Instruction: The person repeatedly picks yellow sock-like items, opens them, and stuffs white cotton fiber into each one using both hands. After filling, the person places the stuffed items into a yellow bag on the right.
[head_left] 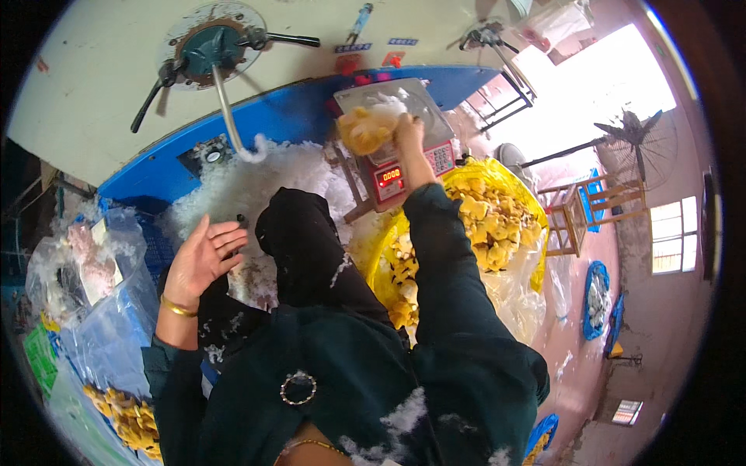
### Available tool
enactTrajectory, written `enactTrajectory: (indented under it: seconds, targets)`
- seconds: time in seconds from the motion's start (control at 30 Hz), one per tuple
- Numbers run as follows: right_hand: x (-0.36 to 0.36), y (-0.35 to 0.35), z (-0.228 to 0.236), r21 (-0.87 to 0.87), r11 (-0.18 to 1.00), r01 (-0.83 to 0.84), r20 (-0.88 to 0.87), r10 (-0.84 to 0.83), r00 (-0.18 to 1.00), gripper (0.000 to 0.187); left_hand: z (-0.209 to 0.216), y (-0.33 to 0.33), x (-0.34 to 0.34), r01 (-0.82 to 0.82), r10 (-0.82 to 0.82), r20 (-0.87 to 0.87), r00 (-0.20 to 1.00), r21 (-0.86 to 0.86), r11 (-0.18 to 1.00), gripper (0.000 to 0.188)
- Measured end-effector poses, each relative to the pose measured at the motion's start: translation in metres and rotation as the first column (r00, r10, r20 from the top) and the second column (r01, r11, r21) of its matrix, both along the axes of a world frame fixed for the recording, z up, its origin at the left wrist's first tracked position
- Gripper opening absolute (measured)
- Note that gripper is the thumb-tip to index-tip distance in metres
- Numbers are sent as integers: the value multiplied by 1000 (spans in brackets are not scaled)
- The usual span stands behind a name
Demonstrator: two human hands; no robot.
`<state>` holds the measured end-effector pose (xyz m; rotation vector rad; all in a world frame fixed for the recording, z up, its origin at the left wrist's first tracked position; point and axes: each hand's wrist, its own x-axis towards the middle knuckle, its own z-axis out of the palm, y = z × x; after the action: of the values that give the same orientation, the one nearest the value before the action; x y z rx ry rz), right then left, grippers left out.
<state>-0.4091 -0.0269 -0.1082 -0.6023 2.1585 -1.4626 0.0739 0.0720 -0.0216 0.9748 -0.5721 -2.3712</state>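
My right hand [409, 138] reaches over the steel pan of a red electronic scale [388, 185], its fingers curled. It grips the edge of a yellow plush piece [364, 130], slightly blurred, that hangs over the pan's left side. White stuffing [386, 101] lies on the pan behind it. Raised over my left thigh, my left hand [208, 260] is open, palm up, with a gold bangle at the wrist; nothing is in it. Close by is a large heap of loose white fibre stuffing [256, 182].
A stuffing machine [214, 54] with a bent metal tube [227, 116] stands ahead, above a blue ledge [287, 101]. To my right sits a yellow bag [536, 206] full of yellow plush pieces [493, 225]. Clear plastic bags [109, 334] are at my left. A fan [629, 136] and wooden chair [571, 217] stand farther right.
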Motion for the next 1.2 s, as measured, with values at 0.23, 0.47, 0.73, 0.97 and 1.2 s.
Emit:
enactTrajectory:
  seconds: [0.23, 0.47, 0.73, 0.97, 1.2]
  targets:
    - [-54, 44, -22, 332, 940, 77, -386, 62, 920, 60, -18, 7, -1, -59, 68, 114, 991, -82, 995, 36]
    - [-29, 143, -31, 141, 987, 83, -615, 21, 788, 42, -39, 26, -5, -78, 77, 189, 979, -2, 997, 30]
    - [-28, 82, 72, 296, 908, -297, -811, 403, 424, 83, -50, 40, -1, -88, 93, 206, 974, -34, 996, 28]
    - [-31, 31, 35, 591, 599, -541, -485, 799, 356, 37, -42, 47, -2, -125, 135, 210, 968, -60, 990, 24]
    - [3, 120, 46, 435, 442, -784, -167, 896, 412, 34, -64, 89, 63, -323, 362, 322, 875, -170, 931, 23]
